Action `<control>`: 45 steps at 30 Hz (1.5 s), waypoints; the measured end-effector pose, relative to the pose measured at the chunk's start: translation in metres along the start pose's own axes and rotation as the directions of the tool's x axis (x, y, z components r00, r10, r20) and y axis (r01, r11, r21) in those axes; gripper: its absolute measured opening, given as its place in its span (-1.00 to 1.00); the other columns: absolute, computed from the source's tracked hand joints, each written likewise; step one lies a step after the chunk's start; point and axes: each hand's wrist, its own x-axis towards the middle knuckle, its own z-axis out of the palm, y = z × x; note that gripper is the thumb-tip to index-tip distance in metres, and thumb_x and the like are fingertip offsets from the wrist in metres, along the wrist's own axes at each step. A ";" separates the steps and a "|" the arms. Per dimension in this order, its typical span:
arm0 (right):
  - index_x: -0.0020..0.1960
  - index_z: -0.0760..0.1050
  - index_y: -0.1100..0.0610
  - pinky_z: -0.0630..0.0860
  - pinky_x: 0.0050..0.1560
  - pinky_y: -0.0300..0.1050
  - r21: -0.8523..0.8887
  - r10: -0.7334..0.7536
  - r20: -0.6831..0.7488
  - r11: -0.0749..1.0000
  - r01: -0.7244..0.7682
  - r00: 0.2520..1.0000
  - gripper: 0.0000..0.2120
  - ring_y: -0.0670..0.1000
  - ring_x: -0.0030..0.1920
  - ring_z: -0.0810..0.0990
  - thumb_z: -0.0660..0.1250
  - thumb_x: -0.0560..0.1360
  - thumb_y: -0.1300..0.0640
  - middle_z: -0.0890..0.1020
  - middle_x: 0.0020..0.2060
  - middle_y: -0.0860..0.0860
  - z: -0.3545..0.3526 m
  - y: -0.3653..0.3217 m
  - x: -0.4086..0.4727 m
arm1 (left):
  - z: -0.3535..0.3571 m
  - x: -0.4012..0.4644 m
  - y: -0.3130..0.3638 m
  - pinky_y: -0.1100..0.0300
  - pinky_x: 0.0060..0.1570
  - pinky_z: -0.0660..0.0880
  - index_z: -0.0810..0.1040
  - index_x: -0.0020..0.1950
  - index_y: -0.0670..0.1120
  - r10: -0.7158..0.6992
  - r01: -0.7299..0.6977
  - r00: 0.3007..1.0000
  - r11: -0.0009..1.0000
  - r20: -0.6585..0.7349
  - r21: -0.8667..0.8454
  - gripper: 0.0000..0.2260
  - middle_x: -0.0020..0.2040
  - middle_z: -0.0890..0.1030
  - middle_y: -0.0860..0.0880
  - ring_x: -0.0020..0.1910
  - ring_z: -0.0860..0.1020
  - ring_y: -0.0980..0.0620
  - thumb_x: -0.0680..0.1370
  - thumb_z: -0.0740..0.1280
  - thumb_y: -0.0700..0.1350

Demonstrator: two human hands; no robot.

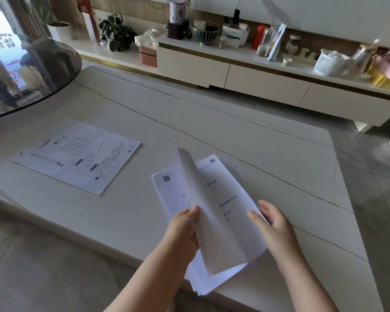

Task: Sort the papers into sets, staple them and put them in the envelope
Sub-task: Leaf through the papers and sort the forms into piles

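Note:
A stack of white printed papers (225, 199) lies near the front edge of the pale table (257, 140), overhanging it slightly. My left hand (185, 230) grips several upper sheets at their near edge and lifts them so they curl upward. My right hand (273, 221) rests with straight fingers on the right side of the stack, touching the page with black text. A separate printed sheet (77, 156) lies flat on the table to the left. I see no stapler or envelope.
A dark round glass tabletop (32, 64) overlaps the table's far left. Behind the table runs a long low white cabinet (268, 84) crowded with jars, a bowl, a basket and potted plants. Grey tiled floor lies to the right.

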 end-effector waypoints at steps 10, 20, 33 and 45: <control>0.48 0.23 0.16 0.36 0.29 0.00 -0.151 0.250 -0.072 0.954 -0.258 0.966 -0.32 0.13 0.35 0.41 0.42 0.44 0.09 0.39 0.39 0.12 -0.013 0.026 0.020 | -0.003 0.011 -0.006 0.08 -0.03 0.47 0.52 -0.05 -0.17 -0.017 0.021 0.998 0.998 -0.060 0.052 -0.84 -0.15 0.60 -0.11 -0.19 0.55 -0.02 0.64 0.19 -0.17; 0.23 0.52 0.12 0.50 0.21 0.05 -0.133 0.261 0.037 0.958 -0.255 0.965 -0.22 0.08 0.09 0.60 0.40 0.06 -0.19 0.63 0.10 0.03 -0.008 0.040 0.028 | -0.003 0.017 -0.009 0.04 0.15 0.46 0.50 0.13 -0.25 -0.014 0.026 0.995 0.993 -0.103 0.112 -0.83 0.02 0.59 -0.20 -0.10 0.56 -0.09 0.63 0.21 -0.18; 0.17 0.44 0.11 0.52 0.12 0.10 -0.106 0.205 0.207 0.977 -0.186 0.957 -0.73 0.15 0.05 0.61 0.34 0.47 0.18 0.63 0.03 0.07 -0.015 0.036 0.021 | 0.000 0.013 -0.006 -0.04 0.13 0.50 0.52 0.08 -0.23 -0.023 0.032 0.996 0.994 -0.087 0.106 -0.84 0.03 0.60 -0.20 -0.06 0.58 -0.12 0.63 0.21 -0.17; 0.21 0.46 0.18 0.43 0.12 -0.08 0.078 0.002 -0.119 0.997 0.007 0.993 -0.77 0.09 0.08 0.56 0.24 0.56 0.26 0.60 0.09 0.03 -0.041 0.037 0.056 | 0.025 -0.004 0.023 0.27 -0.44 0.49 0.53 -0.24 -0.17 0.344 -0.316 0.939 0.878 -0.014 0.360 -0.78 -0.33 0.56 -0.11 -0.39 0.50 -0.04 0.59 0.26 -0.20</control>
